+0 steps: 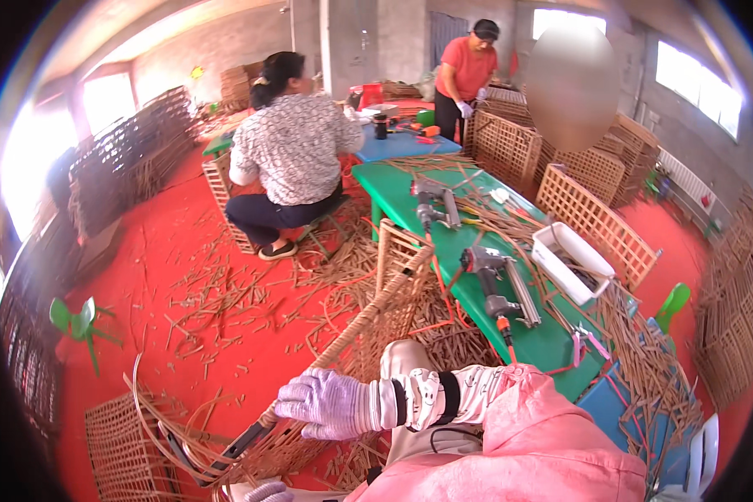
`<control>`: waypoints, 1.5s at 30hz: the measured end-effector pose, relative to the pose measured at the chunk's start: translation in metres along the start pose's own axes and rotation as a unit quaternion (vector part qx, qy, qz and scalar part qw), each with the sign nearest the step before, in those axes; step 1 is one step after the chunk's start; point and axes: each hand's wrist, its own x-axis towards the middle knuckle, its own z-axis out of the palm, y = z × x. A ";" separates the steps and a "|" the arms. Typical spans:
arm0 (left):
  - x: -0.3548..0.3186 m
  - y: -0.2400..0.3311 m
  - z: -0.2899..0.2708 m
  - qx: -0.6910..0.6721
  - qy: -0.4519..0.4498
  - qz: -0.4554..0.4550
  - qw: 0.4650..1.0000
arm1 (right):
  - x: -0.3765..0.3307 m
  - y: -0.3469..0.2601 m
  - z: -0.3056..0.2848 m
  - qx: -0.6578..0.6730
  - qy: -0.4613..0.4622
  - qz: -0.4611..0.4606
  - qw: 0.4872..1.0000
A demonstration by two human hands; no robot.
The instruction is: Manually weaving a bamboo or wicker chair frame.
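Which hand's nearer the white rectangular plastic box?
Right: right hand on brown woven frame, left of the box; left hand farther away, at the picture's lower edge.

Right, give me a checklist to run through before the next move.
1. Right hand on the woven panel: ok, gloved fingers closed over its edge.
2. Left hand hold: cannot tell, mostly cut off by the lower edge.
3. Nearer nail gun set down: ok, lying on the green table.
4. Pink-handled pliers in sight: ok, near the table's end.
5. Red floor free of scraps: not ok, wooden strips litter it.
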 end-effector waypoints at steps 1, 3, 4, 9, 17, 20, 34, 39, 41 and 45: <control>-0.002 0.002 0.002 -0.007 -0.021 -0.006 1.000 | -0.008 0.004 -0.004 -0.012 0.011 0.006 1.000; -0.006 0.005 0.002 0.013 -0.058 0.008 0.998 | -0.022 0.006 -0.015 -0.013 0.008 0.039 0.999; -0.007 0.009 0.000 0.013 -0.060 0.014 0.998 | -0.029 0.007 -0.019 -0.011 0.001 0.065 0.998; -0.016 0.020 -0.015 -0.054 -0.127 -0.020 0.990 | -0.050 0.002 -0.024 0.013 0.021 0.053 0.998; 0.002 0.042 0.002 -0.213 0.012 0.086 0.973 | 0.001 -0.042 0.011 0.179 0.061 -0.114 0.975; 0.001 0.035 0.006 -0.127 0.165 0.090 0.974 | 0.008 -0.060 0.030 0.217 0.097 -0.139 0.961; -0.017 -0.079 -0.061 -0.062 0.510 0.066 0.856 | -0.051 0.006 -0.011 0.165 0.092 0.031 0.982; -0.015 -0.102 -0.037 0.434 0.465 -0.106 0.765 | -0.064 0.035 -0.017 0.201 0.094 0.155 0.963; -0.022 -0.097 -0.041 0.434 0.443 -0.096 0.779 | -0.048 0.025 -0.033 0.250 0.105 0.171 0.947; -0.023 -0.078 -0.023 0.383 0.390 -0.050 0.836 | -0.010 -0.005 -0.064 0.396 0.201 -0.004 0.896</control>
